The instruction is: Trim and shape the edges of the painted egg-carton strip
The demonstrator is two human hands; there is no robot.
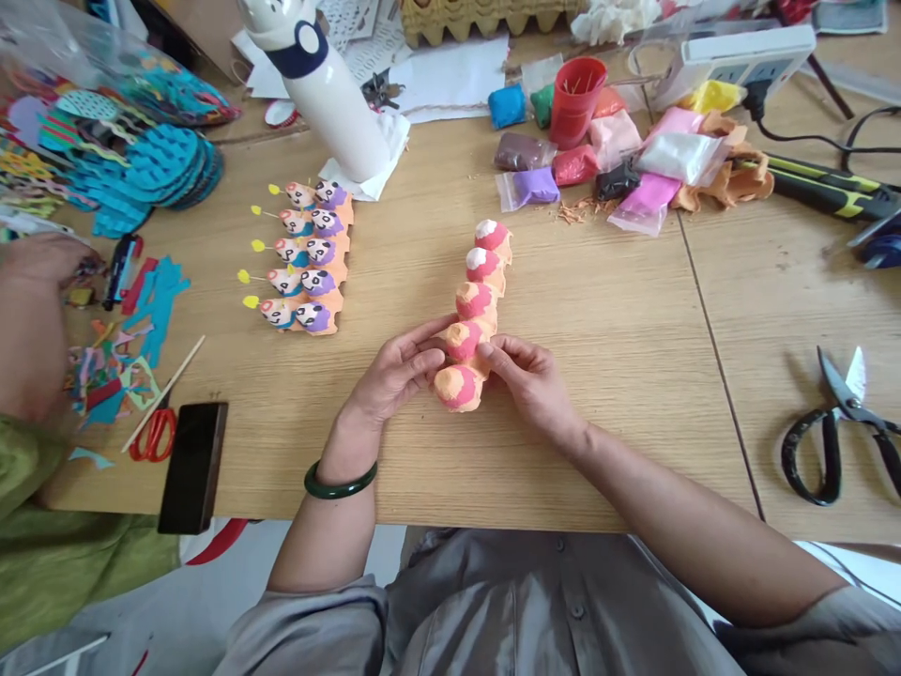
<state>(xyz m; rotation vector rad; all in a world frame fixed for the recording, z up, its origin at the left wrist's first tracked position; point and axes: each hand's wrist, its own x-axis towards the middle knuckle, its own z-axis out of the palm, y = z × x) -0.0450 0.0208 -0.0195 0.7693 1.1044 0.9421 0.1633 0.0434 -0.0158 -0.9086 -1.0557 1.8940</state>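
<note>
1. Pink-and-orange bumpy strip [474,302]: between left hand [395,372] and right hand [529,380].
2. Right pinches its right edge; left apparently grips opposite side, contact partly hidden.
3. Painted figures [321,252]: beyond left hand, leftward.

Wooden table [605,432], far side: a tall white bottle with a dark blue band [342,113] stands on crumpled white tissue [398,141]. Right of it, a red plastic cup [577,108] contains thin sticks. A white power strip [746,56] has a black plug [757,99] inserted. Left side: a black smartphone [192,468] lies beside red-handled scissors [153,437]; a slender pale stick [175,377] is near both. Right edge: black-handled metal shears [849,404], blades parted.
</note>
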